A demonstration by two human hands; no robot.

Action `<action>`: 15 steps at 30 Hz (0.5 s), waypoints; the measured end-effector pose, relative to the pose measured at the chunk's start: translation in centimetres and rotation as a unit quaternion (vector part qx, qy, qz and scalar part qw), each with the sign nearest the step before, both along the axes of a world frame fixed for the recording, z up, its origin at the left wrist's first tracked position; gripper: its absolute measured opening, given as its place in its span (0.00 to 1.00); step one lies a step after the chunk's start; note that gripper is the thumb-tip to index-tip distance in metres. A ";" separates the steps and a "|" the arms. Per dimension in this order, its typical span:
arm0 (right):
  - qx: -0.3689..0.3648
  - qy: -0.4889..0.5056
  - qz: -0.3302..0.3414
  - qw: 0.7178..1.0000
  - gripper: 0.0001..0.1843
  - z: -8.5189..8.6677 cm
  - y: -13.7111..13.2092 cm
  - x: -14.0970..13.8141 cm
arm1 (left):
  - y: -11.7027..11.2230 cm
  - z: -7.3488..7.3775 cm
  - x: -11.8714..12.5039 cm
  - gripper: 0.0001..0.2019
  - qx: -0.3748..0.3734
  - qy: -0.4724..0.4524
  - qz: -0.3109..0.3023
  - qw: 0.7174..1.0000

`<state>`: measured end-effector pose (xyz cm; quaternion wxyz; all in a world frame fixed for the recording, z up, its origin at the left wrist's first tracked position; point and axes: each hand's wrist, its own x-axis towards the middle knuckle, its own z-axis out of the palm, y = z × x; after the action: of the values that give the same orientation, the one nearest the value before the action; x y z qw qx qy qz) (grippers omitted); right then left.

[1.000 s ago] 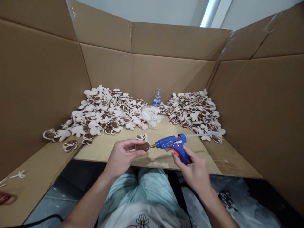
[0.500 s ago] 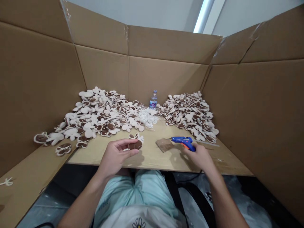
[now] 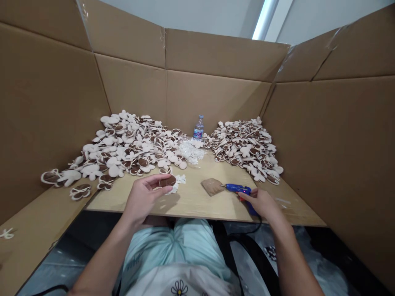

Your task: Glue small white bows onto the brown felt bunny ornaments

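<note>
At center-left of frame, the left hand pinches a brown disc; at center-right, the right hand grips a blue glue gun (nozzle at a brown pad).

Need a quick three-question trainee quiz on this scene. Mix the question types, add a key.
1. Fill in: the ____ hand is on the blue glue gun.
2. True or false: the left hand holds nothing.
3. Count: how many big heaps of brown-and-white pieces are there at the back?

Key:
1. Right; the right hand is at its handle end.
2. False; it pinches a brown piece.
3. Two, one on each side of the bottle.
</note>
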<state>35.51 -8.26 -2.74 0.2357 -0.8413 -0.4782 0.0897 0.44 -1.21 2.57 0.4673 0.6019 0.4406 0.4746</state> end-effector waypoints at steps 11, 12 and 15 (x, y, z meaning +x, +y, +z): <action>0.099 0.025 0.272 0.957 0.09 0.1 5.6 -14.4 | 0.7 -0.8 -0.6 0.16 0.004 0.014 0.007 1.000; 0.097 0.023 0.268 0.958 0.08 0.2 6.9 -15.0 | 0.6 -0.7 -0.7 0.16 0.007 0.015 0.007 1.000; 0.083 0.019 0.265 0.961 0.08 0.2 10.3 -15.7 | 0.5 -0.5 -0.7 0.15 0.007 0.017 0.009 1.000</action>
<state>19.80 2.04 -2.57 0.2811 -0.6603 -0.6851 0.1247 -0.29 -0.72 2.10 0.4512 0.6090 0.4503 0.4720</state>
